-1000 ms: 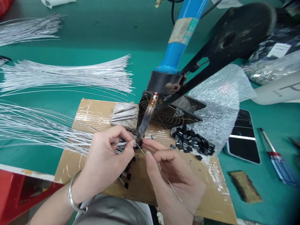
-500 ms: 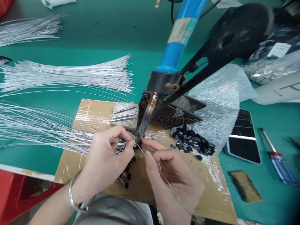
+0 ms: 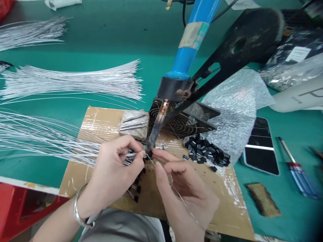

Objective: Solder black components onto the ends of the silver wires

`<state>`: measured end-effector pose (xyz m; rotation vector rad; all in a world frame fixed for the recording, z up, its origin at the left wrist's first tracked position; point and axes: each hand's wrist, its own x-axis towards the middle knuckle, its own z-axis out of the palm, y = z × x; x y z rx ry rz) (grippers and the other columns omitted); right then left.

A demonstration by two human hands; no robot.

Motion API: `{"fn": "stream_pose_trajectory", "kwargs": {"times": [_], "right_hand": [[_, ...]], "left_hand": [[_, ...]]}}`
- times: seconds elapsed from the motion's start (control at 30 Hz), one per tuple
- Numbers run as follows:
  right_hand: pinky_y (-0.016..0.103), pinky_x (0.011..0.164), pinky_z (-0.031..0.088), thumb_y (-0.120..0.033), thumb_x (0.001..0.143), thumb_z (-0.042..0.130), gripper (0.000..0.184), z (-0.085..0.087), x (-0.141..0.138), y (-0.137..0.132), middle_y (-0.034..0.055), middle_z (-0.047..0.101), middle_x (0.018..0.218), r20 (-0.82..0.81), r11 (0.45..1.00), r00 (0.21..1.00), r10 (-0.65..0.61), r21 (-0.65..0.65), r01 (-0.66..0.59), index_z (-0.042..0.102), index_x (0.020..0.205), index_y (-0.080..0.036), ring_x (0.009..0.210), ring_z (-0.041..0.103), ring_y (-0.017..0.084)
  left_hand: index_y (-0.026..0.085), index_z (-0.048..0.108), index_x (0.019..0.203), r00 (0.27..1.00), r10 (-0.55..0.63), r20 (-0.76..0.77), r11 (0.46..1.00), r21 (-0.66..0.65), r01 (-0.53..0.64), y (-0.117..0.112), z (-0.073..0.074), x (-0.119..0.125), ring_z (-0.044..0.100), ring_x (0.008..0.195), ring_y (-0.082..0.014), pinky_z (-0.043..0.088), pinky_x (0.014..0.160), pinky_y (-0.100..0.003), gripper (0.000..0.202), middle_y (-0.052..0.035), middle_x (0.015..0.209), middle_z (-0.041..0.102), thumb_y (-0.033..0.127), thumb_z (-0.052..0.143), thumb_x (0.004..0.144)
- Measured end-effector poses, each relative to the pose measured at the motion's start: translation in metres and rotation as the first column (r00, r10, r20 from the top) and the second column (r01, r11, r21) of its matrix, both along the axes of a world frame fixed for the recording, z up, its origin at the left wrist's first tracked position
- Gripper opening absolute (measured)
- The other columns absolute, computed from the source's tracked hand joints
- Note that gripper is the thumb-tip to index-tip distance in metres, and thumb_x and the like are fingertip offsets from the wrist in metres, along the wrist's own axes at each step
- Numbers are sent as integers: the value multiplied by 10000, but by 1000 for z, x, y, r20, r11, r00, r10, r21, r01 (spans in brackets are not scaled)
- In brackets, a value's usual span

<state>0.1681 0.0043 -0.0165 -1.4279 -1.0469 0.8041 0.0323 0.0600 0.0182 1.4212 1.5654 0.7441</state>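
A blue-handled soldering iron (image 3: pixel 157 126), held in a black bracket (image 3: pixel 227 64), points down between my hands. My left hand (image 3: pixel 119 168) pinches a thin white wire right beside the iron's tip. My right hand (image 3: pixel 184 188) is closed on a strand of solder wire (image 3: pixel 185 203), whose end reaches up to the tip and whose tail runs across the palm. What exactly sits at the tip is too small to make out. Under my left hand, wires with small black connectors (image 3: pixel 136 190) on their ends lie on the cardboard (image 3: pixel 93 124).
A bundle of white wires (image 3: pixel 75 80) lies behind, with more wires (image 3: pixel 45 134) to the left. Beyond the iron stands a fan (image 3: pixel 179 124). A pile of black connectors (image 3: pixel 207 151) is by bubble wrap (image 3: pixel 234 107). Rightward are a phone (image 3: pixel 261 146), a screwdriver (image 3: pixel 302 178) and a sponge (image 3: pixel 263 199).
Both hands stay at the iron's tip almost unmoved. My right hand has shifted very slightly left. The iron and the things on the right appear a little further left in view.
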Motion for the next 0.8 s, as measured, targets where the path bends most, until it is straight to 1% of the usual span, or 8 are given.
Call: {"fn": "stream_pose_trajectory", "kwargs": {"times": [0.27, 0.43, 0.57, 0.8], "right_hand": [[352, 914, 621, -229, 935, 744, 192, 2, -2, 1, 66, 843, 1105, -20, 999, 1000, -21, -25, 20, 657, 764, -237, 1028, 806, 231], [340, 899, 632, -208, 914, 759, 175, 1, -1, 1, 67, 845, 1109, -5, 1000, 1000, -4, 6, 4, 668, 767, -235, 1004, 813, 229], [355, 906, 630, -218, 928, 743, 188, 1, -1, 1, 78, 847, 1094, -9, 1000, 1000, -16, -4, 16, 659, 760, -233, 1003, 813, 239], [301, 903, 615, -214, 930, 742, 191, -1, 0, 2, 44, 849, 1114, -8, 1000, 1000, 9, -21, -9, 658, 760, -240, 1008, 816, 207]], "left_hand": [[198, 653, 709, 1000, -1, 1, 1000, -1, 1, 0, -1, -1, 672, 671, -185, 375, 507, -259, 137, -109, 876, 797, 273, 620, 820], [200, 658, 714, 1000, -4, -6, 1000, 13, 4, -1, 1, 0, 657, 658, -175, 355, 497, -253, 125, -95, 861, 793, 262, 625, 817], [199, 656, 711, 1000, 0, -2, 1000, 11, 0, -1, 0, 0, 636, 639, -168, 337, 485, -250, 127, -94, 855, 788, 265, 623, 814], [193, 658, 717, 1000, 1, -15, 1000, 3, -1, 0, -1, 0, 632, 653, -179, 337, 499, -258, 127, -107, 865, 788, 272, 615, 807]]}}
